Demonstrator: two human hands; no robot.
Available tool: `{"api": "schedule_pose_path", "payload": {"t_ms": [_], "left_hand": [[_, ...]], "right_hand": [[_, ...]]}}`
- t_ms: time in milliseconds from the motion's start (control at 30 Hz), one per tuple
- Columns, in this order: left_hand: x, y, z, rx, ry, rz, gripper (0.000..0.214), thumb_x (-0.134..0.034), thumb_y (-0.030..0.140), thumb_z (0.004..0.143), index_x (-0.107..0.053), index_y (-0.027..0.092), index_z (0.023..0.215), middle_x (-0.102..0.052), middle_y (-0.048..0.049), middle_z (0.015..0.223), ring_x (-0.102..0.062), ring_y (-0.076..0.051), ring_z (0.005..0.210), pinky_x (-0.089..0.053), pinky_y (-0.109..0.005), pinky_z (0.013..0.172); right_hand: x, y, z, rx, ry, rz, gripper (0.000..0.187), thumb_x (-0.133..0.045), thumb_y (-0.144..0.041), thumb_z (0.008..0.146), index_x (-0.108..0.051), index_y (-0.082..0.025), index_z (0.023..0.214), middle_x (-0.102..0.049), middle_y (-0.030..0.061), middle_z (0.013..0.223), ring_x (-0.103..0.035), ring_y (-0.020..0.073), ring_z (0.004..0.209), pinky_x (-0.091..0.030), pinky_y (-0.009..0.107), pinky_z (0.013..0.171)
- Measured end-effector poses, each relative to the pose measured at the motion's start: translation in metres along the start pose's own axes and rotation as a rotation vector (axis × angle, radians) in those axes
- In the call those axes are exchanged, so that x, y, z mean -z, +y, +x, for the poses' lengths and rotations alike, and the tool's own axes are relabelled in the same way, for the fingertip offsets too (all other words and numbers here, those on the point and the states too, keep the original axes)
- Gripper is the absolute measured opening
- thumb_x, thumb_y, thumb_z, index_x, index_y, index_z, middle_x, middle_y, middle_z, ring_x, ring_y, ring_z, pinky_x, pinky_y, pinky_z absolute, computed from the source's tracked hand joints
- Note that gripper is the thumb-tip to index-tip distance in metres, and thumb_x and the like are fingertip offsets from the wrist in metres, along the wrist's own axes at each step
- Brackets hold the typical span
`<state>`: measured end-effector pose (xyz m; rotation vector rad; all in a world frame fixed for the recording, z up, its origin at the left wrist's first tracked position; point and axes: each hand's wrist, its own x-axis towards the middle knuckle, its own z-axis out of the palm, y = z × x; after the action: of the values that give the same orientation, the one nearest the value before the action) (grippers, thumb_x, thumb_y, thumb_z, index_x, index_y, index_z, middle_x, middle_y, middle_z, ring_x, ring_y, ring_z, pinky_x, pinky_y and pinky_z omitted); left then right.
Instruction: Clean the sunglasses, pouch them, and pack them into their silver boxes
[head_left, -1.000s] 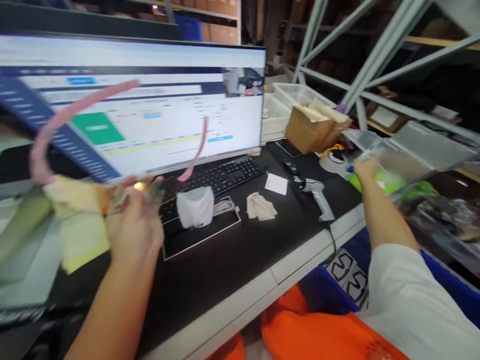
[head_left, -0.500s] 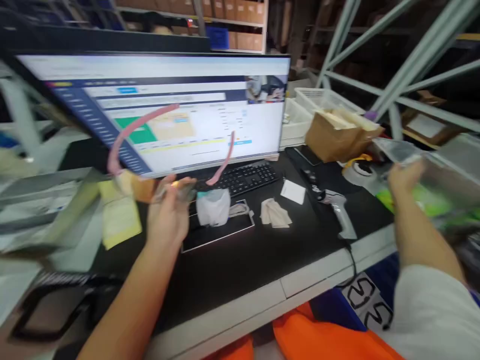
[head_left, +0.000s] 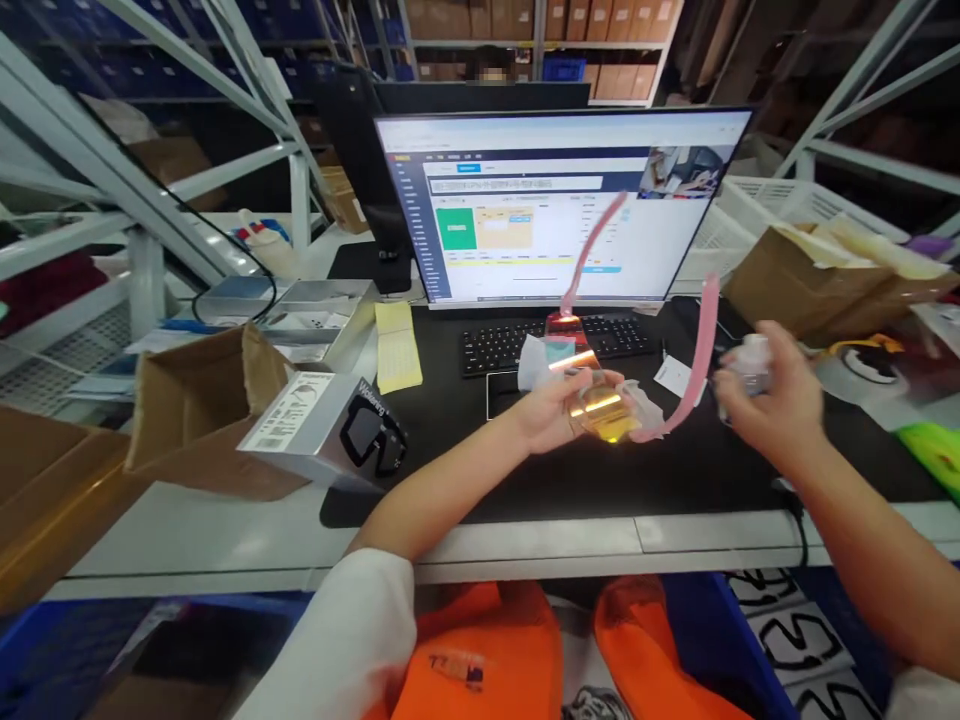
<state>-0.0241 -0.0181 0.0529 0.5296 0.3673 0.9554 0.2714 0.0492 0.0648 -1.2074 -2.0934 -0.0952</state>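
Observation:
My left hand (head_left: pixel 547 415) is closed on a pair of sunglasses (head_left: pixel 609 415) with pink temples and a mirrored orange-yellow lens. The temples point up and away from me, in front of the monitor. To the right, my right hand (head_left: pixel 787 410) is wrapped round a small clear bottle (head_left: pixel 753 360) with a whitish top, held up apart from the sunglasses. Behind the sunglasses lies a crumpled white wrapping (head_left: pixel 531 362), partly hidden. A boxed pair of glasses, in a grey-white box (head_left: pixel 300 440) printed with black eyewear, stands left of my left forearm.
A monitor (head_left: pixel 517 270) stands behind a black keyboard (head_left: pixel 480 352). Left are a yellow notepad (head_left: pixel 397 350) and an open cardboard box (head_left: pixel 202 410). A white card (head_left: pixel 673 374) lies near my right hand; a brown paper bag (head_left: pixel 795 285) and white baskets stand behind it.
My right hand has come from the clear bin on the right toward the middle, now with the small bottle. My left hand still holds the sunglasses, now turned differently. The view has swung left.

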Motion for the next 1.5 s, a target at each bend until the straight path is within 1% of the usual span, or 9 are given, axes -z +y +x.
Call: {"api": "schedule_pose_path", "payload": {"t_ms": [133, 300, 600, 833, 1067, 1167, 1267, 1400, 1500], "left_hand": [[0.001, -0.033, 0.007, 0.169, -0.046, -0.023, 0.032, -0.051, 0.034, 0.101, -0.073, 0.011, 0.102, -0.078, -0.0129, 0.094, -0.076, -0.023, 0.088, -0.054, -0.036, 0.088], [0.006, -0.057, 0.015, 0.236, -0.045, -0.052, 0.033, -0.055, 0.039, 0.099, -0.072, 0.011, 0.1, -0.077, -0.0119, 0.092, -0.076, -0.023, 0.084, -0.054, -0.036, 0.086], [0.003, -0.07, 0.016, 0.277, -0.037, -0.108, 0.032, -0.058, 0.039, 0.098, -0.071, 0.011, 0.094, -0.076, -0.011, 0.087, -0.075, -0.021, 0.081, -0.055, -0.035, 0.083], [0.004, -0.075, 0.015, 0.293, -0.033, -0.137, 0.033, -0.063, 0.041, 0.095, -0.069, 0.01, 0.088, -0.074, -0.0095, 0.078, -0.074, -0.021, 0.079, -0.055, -0.033, 0.082], [0.0, -0.077, 0.014, 0.312, 0.035, -0.124, 0.036, -0.052, 0.038, 0.1, -0.07, 0.01, 0.088, -0.076, -0.0112, 0.08, -0.075, -0.021, 0.078, -0.056, -0.033, 0.081], [-0.002, -0.075, 0.013, 0.312, 0.061, -0.134, 0.036, -0.051, 0.037, 0.101, -0.071, 0.009, 0.089, -0.077, -0.0116, 0.082, -0.074, -0.02, 0.073, -0.056, -0.033, 0.08], [-0.005, -0.073, 0.011, 0.3, 0.106, -0.148, 0.038, -0.047, 0.036, 0.102, -0.073, 0.01, 0.092, -0.077, -0.0108, 0.082, -0.074, -0.019, 0.069, -0.056, -0.033, 0.079], [-0.006, -0.073, 0.007, 0.301, 0.066, -0.175, 0.042, -0.043, 0.035, 0.104, -0.074, 0.01, 0.095, -0.077, -0.0112, 0.083, -0.075, -0.02, 0.072, -0.057, -0.035, 0.08], [-0.004, -0.075, 0.006, 0.29, 0.001, -0.162, 0.032, -0.053, 0.033, 0.1, -0.074, 0.009, 0.097, -0.078, -0.0127, 0.088, -0.076, -0.022, 0.077, -0.057, -0.035, 0.079]], "right_hand": [[-0.006, -0.056, 0.022, 0.391, -0.239, 0.073, 0.045, -0.051, -0.031, 0.096, -0.051, -0.025, 0.141, -0.065, 0.0109, 0.107, -0.067, 0.0238, 0.09, -0.056, 0.037, 0.081], [-0.006, -0.075, 0.036, 0.597, -0.452, -0.038, 0.045, -0.045, -0.033, 0.1, -0.052, -0.022, 0.143, -0.063, 0.0097, 0.097, -0.061, 0.0204, 0.079, -0.05, 0.031, 0.071], [-0.01, -0.074, 0.034, 0.675, -0.61, -0.127, 0.043, -0.049, -0.03, 0.098, -0.053, -0.019, 0.14, -0.062, 0.0086, 0.093, -0.057, 0.0179, 0.073, -0.039, 0.027, 0.064], [-0.01, -0.07, 0.031, 0.692, -0.668, -0.057, 0.039, -0.047, -0.031, 0.101, -0.055, -0.019, 0.137, -0.061, 0.0091, 0.095, -0.058, 0.0178, 0.076, -0.041, 0.027, 0.066], [-0.01, -0.078, 0.028, 0.711, -0.687, -0.104, 0.036, -0.046, -0.026, 0.1, -0.059, -0.014, 0.131, -0.063, 0.0125, 0.099, -0.06, 0.0202, 0.081, -0.043, 0.029, 0.067], [-0.012, -0.075, 0.027, 0.672, -0.652, -0.149, 0.043, -0.049, -0.027, 0.099, -0.056, -0.015, 0.139, -0.062, 0.0107, 0.094, -0.059, 0.0198, 0.074, -0.043, 0.03, 0.066], [-0.005, -0.069, 0.022, 0.538, -0.554, -0.169, 0.047, -0.048, -0.027, 0.099, -0.052, -0.018, 0.145, -0.063, 0.0102, 0.093, -0.06, 0.0217, 0.075, -0.048, 0.033, 0.071], [0.023, -0.049, 0.004, 0.237, -0.365, -0.149, 0.053, -0.051, -0.037, 0.098, -0.047, -0.018, 0.148, -0.064, 0.0167, 0.124, -0.064, 0.03, 0.107, -0.052, 0.04, 0.09], [0.047, -0.008, -0.011, -0.084, -0.19, -0.196, 0.058, -0.056, -0.042, 0.097, -0.046, -0.013, 0.147, -0.062, 0.0215, 0.13, -0.063, 0.0324, 0.115, -0.049, 0.042, 0.094]]}}
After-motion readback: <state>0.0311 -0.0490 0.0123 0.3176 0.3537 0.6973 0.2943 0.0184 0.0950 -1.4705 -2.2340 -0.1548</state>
